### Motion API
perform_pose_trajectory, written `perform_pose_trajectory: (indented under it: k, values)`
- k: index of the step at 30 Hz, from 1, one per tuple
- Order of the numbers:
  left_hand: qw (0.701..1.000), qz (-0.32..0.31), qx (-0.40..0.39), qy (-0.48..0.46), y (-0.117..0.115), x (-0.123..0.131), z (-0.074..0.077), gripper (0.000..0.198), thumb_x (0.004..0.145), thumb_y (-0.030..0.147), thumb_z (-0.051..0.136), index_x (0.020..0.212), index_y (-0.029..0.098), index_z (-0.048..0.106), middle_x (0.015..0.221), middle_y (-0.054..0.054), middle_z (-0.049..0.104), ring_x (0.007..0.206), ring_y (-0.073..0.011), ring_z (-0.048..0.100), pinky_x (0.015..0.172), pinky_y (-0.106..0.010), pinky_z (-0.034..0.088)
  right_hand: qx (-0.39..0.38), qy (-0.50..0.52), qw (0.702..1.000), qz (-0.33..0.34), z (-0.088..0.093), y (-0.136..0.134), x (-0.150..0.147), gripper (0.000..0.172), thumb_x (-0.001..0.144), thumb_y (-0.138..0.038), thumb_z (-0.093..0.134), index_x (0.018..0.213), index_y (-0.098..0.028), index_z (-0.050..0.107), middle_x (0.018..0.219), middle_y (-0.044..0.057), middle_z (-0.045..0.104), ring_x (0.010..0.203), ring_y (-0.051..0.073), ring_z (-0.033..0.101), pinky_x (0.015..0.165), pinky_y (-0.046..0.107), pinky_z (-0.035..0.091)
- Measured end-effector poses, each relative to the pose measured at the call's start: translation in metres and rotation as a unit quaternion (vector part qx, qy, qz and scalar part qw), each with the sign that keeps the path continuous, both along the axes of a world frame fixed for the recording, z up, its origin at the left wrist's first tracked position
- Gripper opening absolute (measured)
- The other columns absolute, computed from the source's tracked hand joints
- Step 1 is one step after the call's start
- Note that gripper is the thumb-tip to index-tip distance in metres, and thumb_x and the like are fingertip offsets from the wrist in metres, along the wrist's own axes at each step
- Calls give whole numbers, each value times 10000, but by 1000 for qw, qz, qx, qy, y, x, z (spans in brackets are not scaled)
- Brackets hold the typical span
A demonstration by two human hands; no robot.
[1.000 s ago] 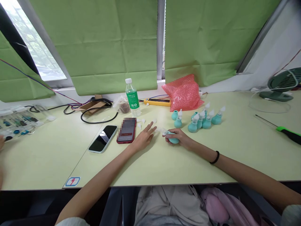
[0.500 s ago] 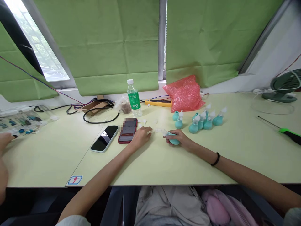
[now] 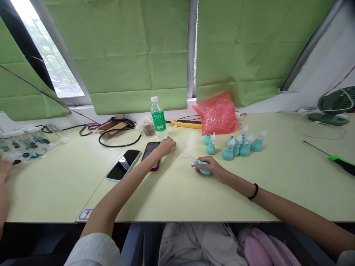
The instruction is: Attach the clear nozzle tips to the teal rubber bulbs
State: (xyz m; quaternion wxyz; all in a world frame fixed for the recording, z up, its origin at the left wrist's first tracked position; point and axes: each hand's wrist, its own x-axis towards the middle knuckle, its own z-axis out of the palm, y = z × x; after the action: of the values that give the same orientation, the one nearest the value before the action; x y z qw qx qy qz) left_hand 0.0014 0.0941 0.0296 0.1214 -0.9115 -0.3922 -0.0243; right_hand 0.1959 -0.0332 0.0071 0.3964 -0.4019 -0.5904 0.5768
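Green paper blinds hang over the windows behind a pale yellow-green worktop (image 3: 180, 192) that runs the width of the room. The right hand (image 3: 210, 166) lies on the worktop with its fingers wrapped around a teal rubber bulb (image 3: 203, 169), whose clear nozzle (image 3: 189, 159) sticks out to the left, low over the surface. The left hand (image 3: 166, 145) is stretched forward, fingers curled down just by the foot of a water bottle (image 3: 158, 119) with a green label; whether it pinches anything I cannot tell. Its forearm crosses a red-cased phone (image 3: 151, 154), and a second phone (image 3: 123, 164) with a dark screen lies just left of that. A small white piece (image 3: 183, 145) lies between the two hands. Beyond the right hand stands a cluster of teal bulbs with white tips (image 3: 235, 145), upright and close together, with a pink bubble-wrap bag (image 3: 217, 112) and a yellow power strip (image 3: 187, 123) behind them. Black cables (image 3: 116, 133) coil near the bottle. Far right lie a green-handled screwdriver (image 3: 337, 160) and a small desk fan (image 3: 331, 107). At the far left edge, another person's hand (image 3: 4, 168) rests near clear plastic packets (image 3: 23, 142).
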Motion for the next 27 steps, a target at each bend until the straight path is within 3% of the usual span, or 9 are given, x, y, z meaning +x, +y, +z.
perform_pose_trajectory:
  k: [4, 7, 8, 11, 14, 16, 19, 21, 27]
  values:
    - [1000, 8, 10, -21, 4, 4, 1, 229, 672, 27, 439, 804, 113, 605, 757, -116, 554, 851, -224, 451, 639, -291, 394, 3, 5, 1000, -3, 1, 0, 0, 201, 615, -303, 593, 664, -110, 572, 573, 8, 525, 480, 76, 465, 451, 207, 341]
    - [996, 11, 22, -90, -11, 4, 5, 260, 746, 133, 414, 962, 104, 555, 868, -133, 531, 887, -218, 447, 679, -309, 404, 5, 11, 1000, -10, 0, 0, -1, 210, 615, -317, 592, 660, -113, 565, 574, 8, 522, 481, 78, 463, 446, 208, 340]
    - [985, 8, 13, -170, -20, 5, 6, 294, 758, 167, 413, 1024, 110, 524, 892, -126, 528, 867, -203, 462, 696, -310, 408, 6, 11, 1000, -16, 0, 0, -1, 215, 618, -325, 587, 650, -114, 561, 572, 8, 519, 477, 77, 460, 442, 208, 339]
    - [901, 14, -117, -418, -51, 9, 6, 323, 782, 288, 382, 1007, 119, 542, 839, -90, 562, 718, -149, 513, 638, -282, 445, 18, -2, 999, -38, -2, -1, -2, 240, 633, -355, 568, 603, -119, 537, 566, 6, 507, 463, 73, 446, 431, 210, 338]
    - [763, -4, -316, -564, -80, 14, 0, 327, 720, 356, 474, 892, 103, 589, 837, -80, 594, 670, -137, 545, 615, -276, 477, 44, -27, 997, -59, -4, -3, -5, 255, 644, -375, 552, 602, -125, 527, 552, 1, 498, 452, 71, 431, 424, 208, 340]
    - [678, 6, -394, -621, -92, 15, -3, 330, 675, 346, 542, 884, 95, 588, 795, -78, 614, 708, -148, 565, 678, -296, 478, 61, -47, 995, -66, -4, -5, -8, 260, 650, -385, 543, 621, -127, 529, 543, -3, 495, 446, 69, 422, 419, 203, 336]
    - [609, 0, -466, -641, -98, 12, -5, 324, 639, 324, 590, 854, 82, 604, 778, -84, 630, 730, -162, 580, 748, -334, 463, 79, -80, 991, -68, -2, -9, -10, 265, 651, -395, 539, 627, -131, 531, 536, -7, 494, 448, 70, 421, 420, 197, 330]
    - [600, -8, -484, -637, -98, 10, -5, 324, 631, 316, 601, 839, 68, 612, 771, -97, 636, 733, -176, 586, 762, -352, 460, 89, -106, 988, -71, 0, -11, -10, 271, 651, -398, 537, 601, -133, 522, 519, -13, 483, 442, 69, 416, 419, 195, 321]
    - [616, -12, -486, -619, -95, 5, -2, 358, 595, 316, 630, 834, 50, 624, 777, -124, 642, 706, -207, 602, 760, -384, 462, 121, -173, 972, -101, 4, -15, -13, 295, 678, -413, 498, 572, -137, 500, 506, -17, 460, 441, 69, 397, 429, 197, 304]
